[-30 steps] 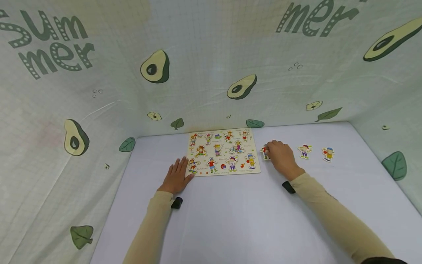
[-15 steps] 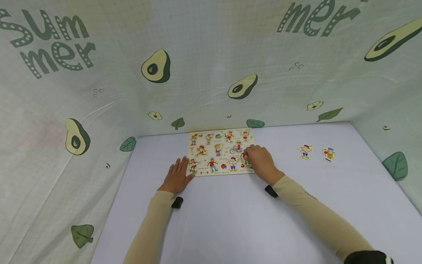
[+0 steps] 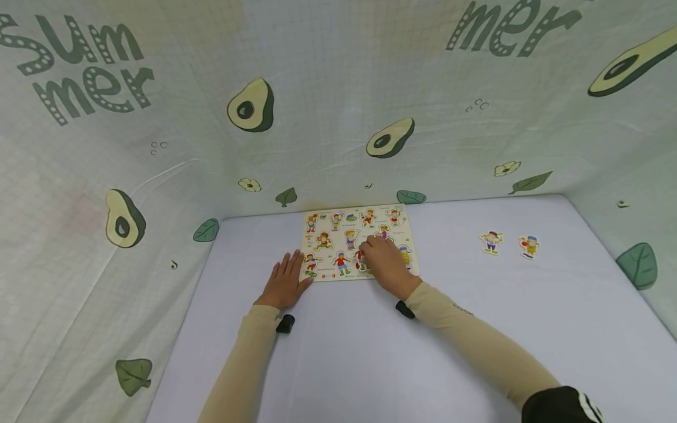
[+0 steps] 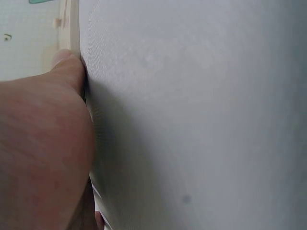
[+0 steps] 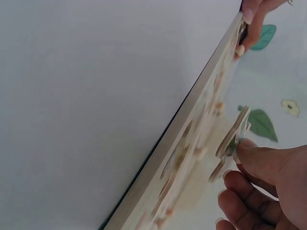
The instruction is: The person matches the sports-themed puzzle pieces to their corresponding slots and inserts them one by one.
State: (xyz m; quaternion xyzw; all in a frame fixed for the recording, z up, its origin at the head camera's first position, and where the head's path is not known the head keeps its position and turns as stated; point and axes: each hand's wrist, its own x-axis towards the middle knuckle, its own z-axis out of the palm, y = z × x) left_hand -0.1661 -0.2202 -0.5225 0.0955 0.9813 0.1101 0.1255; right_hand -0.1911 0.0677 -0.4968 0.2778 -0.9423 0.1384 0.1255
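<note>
My right hand [image 3: 388,264] pinches a thin wooden puzzle piece [image 5: 232,133] between thumb and fingers. In the right wrist view the piece stands on edge, just off the face of the puzzle board [image 3: 408,233]; the head view has it over the board's lower middle, mostly behind the fingers. The board is cream, printed with cartoon children at sports, and lies near the back of the table. Its left edge meets the fingertips and thumb of my left hand [image 3: 282,285], which rests flat with fingers straight. Small pegs [image 5: 219,106] stick up from the board.
Two loose puzzle pieces lie to the right of the board: one with a purple cap [image 3: 492,242], one with a blue cap [image 3: 529,247]. Behind the white table [image 3: 338,352] hangs a pale cloth [image 3: 322,158] with avocado prints.
My right hand has picked the red-clothed puzzle piece off the table right of the board and carried it left, over the board's lower middle. My left hand has stayed in place.
</note>
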